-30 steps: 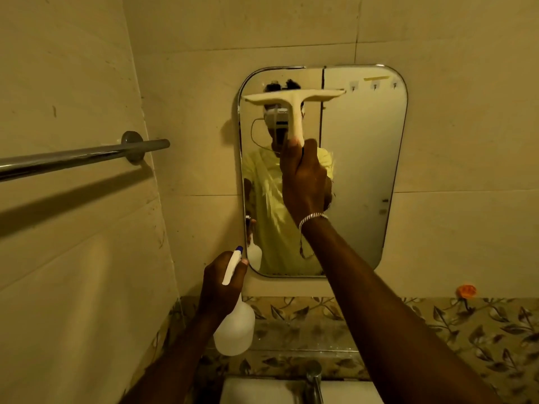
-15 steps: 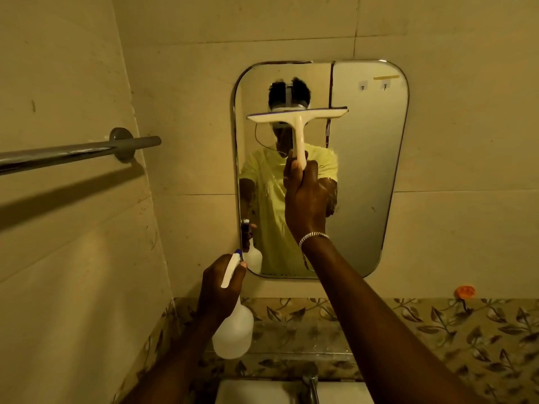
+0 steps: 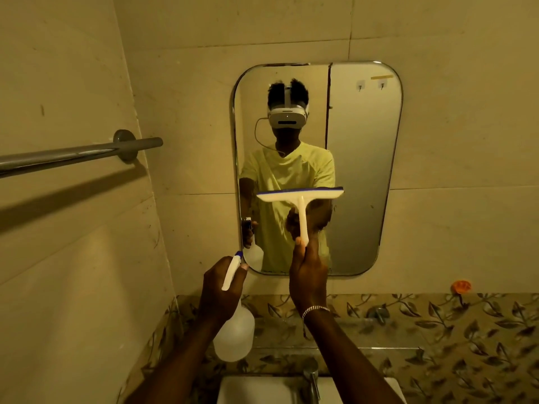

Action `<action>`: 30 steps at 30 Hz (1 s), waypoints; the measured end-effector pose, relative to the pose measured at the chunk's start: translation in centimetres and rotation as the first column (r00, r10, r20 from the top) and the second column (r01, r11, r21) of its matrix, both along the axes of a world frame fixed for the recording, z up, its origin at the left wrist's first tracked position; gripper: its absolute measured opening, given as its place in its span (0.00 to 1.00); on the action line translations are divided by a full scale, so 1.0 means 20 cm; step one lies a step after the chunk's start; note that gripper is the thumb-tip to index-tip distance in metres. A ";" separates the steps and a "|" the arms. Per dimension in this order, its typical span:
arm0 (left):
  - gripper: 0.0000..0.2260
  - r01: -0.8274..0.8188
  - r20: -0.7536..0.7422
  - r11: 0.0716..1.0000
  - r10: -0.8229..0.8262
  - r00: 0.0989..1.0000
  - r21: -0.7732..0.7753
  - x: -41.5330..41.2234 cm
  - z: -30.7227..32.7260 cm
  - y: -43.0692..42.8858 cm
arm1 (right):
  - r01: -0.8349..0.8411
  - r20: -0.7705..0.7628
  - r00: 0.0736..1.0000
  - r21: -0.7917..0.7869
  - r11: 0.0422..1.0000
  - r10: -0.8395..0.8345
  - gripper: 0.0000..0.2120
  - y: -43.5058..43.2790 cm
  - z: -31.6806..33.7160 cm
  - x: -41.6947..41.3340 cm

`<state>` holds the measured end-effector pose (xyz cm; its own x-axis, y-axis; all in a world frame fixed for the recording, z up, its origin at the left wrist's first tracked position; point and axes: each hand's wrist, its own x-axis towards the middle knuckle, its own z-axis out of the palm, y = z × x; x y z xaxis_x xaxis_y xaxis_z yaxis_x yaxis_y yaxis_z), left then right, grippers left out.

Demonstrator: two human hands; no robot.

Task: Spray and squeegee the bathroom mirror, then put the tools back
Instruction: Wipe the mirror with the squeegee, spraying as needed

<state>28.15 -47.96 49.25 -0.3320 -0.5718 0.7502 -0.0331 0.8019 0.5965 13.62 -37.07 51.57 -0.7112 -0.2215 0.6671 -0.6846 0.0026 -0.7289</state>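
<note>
squeegee gripped by right hand at handle's base; blade set horizontal above it, mid-frame on mirror. spray bottle clasped by left hand, lower centre.

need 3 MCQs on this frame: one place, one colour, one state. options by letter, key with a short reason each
1. Where is the towel bar?
A. left wall
B. right wall
C. above the mirror

2. What colour is the squeegee blade's edge?
A. red
B. blue
C. green

3. What is the left hand doing?
A. hanging empty
B. turning the tap
C. holding the spray bottle

Key: 1 A, the bar juts from the left wall. 2 B, a blue strip runs along the blade top. 3 C, its fingers wrap the bottle neck while the right hand holds the squeegee against the mirror.
</note>
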 end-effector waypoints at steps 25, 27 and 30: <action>0.12 -0.036 -0.011 0.999 0.036 0.999 0.040 0.08 -0.02 0.05 | -0.137 -0.094 0.987 -0.051 0.989 0.132 0.21 -0.20 0.69 0.07; 0.12 -0.025 -0.005 0.999 0.025 1.000 0.038 0.09 -0.03 0.03 | -0.140 -0.090 0.987 -0.075 0.987 0.133 0.15 -0.19 0.50 0.09; 0.11 -0.035 0.012 0.999 0.034 0.999 0.039 0.09 -0.03 0.02 | -0.125 -0.073 0.990 -0.025 0.992 0.123 0.14 -0.17 0.21 0.13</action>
